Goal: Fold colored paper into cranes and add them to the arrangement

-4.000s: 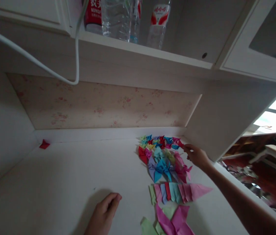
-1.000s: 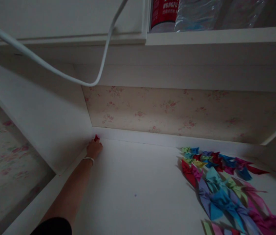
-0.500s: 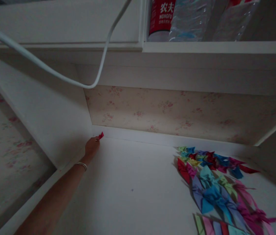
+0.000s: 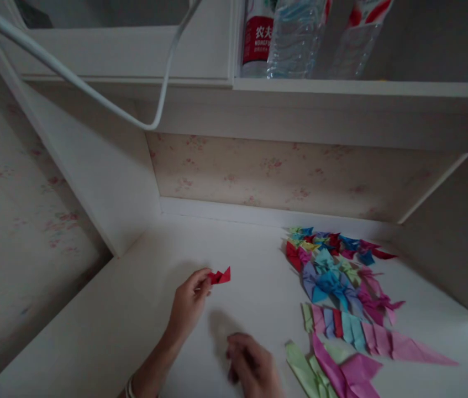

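Observation:
Between the thumb and fingers of my left hand [image 4: 192,296] is a small red origami piece [image 4: 221,276], folded to pointed tips and held above the white desktop [image 4: 134,326]. Lower and to the right, my right hand [image 4: 254,365] has come in over the desk, slightly blurred. Its fingers are curled in, and nothing shows in them. Rows of folded paper pieces [image 4: 329,284] in blue, pink, green, purple and red lie on the right side of the desk. Nearest my right hand are green folded strips [image 4: 306,365] and a magenta folded paper [image 4: 353,376].
A white cable [image 4: 105,99] hangs in a loop across the upper left. Plastic water bottles [image 4: 295,41] stand on the shelf [image 4: 362,87] above the desk. White side panels [image 4: 88,160] and a floral-papered wall [image 4: 275,166] enclose the desk.
My left hand has drawn back from the desk's far left corner toward me and to the right, still holding the red origami piece. My right hand has entered at the bottom. The view has shifted.

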`<state>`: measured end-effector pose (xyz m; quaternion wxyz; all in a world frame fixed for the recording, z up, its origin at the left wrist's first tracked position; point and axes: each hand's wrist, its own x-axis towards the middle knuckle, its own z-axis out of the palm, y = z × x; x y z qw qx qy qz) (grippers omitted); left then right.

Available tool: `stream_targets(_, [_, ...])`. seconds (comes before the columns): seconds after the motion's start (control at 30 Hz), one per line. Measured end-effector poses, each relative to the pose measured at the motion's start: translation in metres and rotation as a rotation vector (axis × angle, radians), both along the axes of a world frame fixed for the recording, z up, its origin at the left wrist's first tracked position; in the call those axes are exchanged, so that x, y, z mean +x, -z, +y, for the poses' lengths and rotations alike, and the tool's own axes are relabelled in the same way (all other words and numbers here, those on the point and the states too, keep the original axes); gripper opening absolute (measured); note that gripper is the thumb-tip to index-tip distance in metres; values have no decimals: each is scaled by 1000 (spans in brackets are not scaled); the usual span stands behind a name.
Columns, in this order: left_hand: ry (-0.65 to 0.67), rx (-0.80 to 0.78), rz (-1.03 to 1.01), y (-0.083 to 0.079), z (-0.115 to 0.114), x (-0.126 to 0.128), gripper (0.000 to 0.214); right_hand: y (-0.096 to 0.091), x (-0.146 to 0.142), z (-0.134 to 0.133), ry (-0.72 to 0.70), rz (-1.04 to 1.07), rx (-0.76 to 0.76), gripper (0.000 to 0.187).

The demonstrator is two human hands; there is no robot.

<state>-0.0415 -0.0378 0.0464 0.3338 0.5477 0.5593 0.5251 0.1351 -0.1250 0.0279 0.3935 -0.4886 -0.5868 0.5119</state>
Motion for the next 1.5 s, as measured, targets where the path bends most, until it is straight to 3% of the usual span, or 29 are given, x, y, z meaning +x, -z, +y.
stream_targets(0.13, [52, 30, -26, 1, -21, 31, 36, -10, 15, 30, 269, 137, 58, 41])
stream_targets(0.27, [165, 27, -40, 2, -20, 51, 32, -14, 33, 55, 315, 169, 73, 45])
stream_targets(0.4, [228, 35, -63, 7, -11, 65, 33, -4, 44, 66, 346, 179, 91, 43])
stream_targets(0.57, [239, -60, -228, 15, -4, 72, 33, 11, 45, 68, 386, 230, 66, 42])
stream_targets(0.7, [208, -108, -335, 17, -2, 72, 31, 9, 41, 67, 377, 348, -2, 43])
stream_targets(1.0, [186, -103, -388, 14, -7, 74, 29, 7, 41, 64, 383, 449, -66, 40])
stream_targets(1.5, [156, -95, -356, 13, -11, 77, 31, 7, 41, 60, 418, 477, -9, 38])
